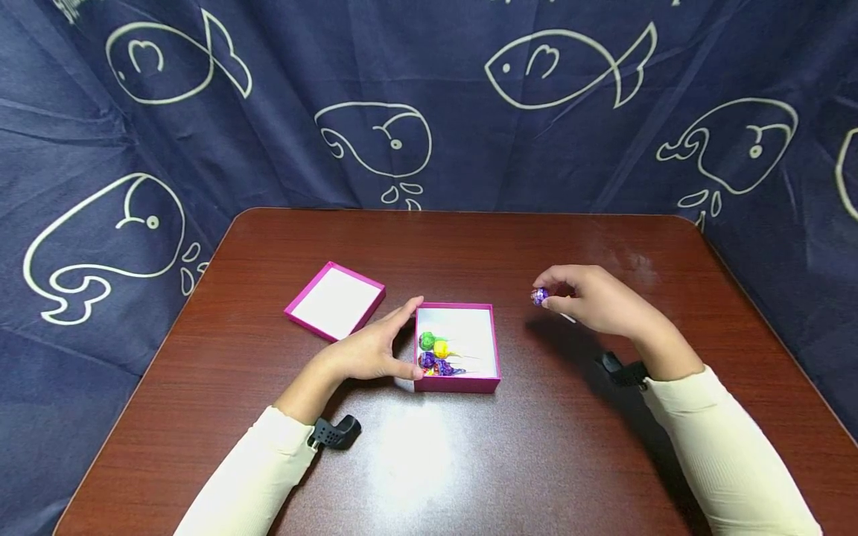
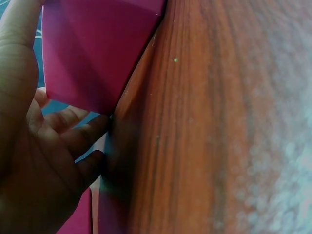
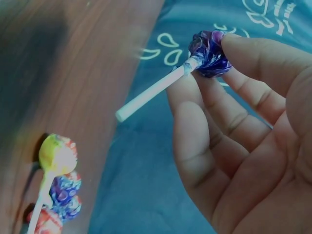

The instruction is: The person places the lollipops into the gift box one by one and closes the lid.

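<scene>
My left hand [image 1: 372, 350] holds the open pink box [image 1: 459, 384] at its left side, thumb at the near corner and index finger at the far corner. Several wrapped lollipops lie along the box's left side, among them a green one [image 1: 427, 341], a yellow one [image 1: 441, 348] and purple ones [image 1: 444, 367]. To the right of the box, above the table, my right hand [image 1: 596, 298] pinches a purple-wrapped lollipop [image 3: 209, 53] by its head between thumb and fingers. Its white stick [image 3: 153, 93] points away from the palm in the right wrist view.
A pink box lid [image 1: 335, 301] with a white inside lies left of the box on the brown table [image 1: 436, 253]. The right wrist view shows more lollipops, a yellow one [image 3: 58, 155] with purple and red ones beside it. A blue curtain [image 1: 456, 149] hangs behind the table.
</scene>
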Motion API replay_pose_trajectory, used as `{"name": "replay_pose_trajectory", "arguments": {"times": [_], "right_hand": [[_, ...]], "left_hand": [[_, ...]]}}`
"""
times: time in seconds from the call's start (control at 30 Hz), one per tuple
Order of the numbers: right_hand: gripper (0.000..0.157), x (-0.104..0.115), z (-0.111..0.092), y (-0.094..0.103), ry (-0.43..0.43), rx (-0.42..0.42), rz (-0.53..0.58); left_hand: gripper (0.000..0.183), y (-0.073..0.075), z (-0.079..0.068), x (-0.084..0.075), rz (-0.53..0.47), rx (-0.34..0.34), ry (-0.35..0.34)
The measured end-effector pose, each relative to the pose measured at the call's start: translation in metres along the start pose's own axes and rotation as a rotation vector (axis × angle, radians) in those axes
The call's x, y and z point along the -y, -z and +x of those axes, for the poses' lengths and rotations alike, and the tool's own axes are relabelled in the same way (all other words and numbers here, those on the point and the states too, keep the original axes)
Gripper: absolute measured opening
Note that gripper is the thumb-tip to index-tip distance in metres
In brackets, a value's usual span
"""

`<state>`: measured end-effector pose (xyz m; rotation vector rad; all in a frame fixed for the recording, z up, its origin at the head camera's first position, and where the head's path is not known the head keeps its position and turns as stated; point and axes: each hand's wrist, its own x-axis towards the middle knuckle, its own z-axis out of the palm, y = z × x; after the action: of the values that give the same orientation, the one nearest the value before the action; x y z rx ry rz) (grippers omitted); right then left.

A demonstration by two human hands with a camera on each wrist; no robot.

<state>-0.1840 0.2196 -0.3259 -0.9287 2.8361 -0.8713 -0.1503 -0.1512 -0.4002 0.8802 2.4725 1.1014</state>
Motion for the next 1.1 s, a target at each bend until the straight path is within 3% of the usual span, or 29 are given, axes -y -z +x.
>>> {"name": "replay_pose_trajectory", "arguments": {"times": [0.23, 0.67, 1.1], "right_hand": [[0.018, 0.010, 0.012, 0.004, 0.026, 0.056, 0.021], [0.019, 0.031, 0.038, 0.010, 0.109, 0.281, -0.036], [0.019, 0.060, 0.052, -0.004, 0.185, 0.333, -0.029]], "left_hand": [[0.116, 0.000, -0.001, 0.001, 0.001, -0.004, -0.005], [0.116, -0.001, -0.001, 0.002, 0.003, -0.006, 0.009], [0.116, 0.001, 0.001, 0.001, 0.005, -0.004, 0.002]]}}
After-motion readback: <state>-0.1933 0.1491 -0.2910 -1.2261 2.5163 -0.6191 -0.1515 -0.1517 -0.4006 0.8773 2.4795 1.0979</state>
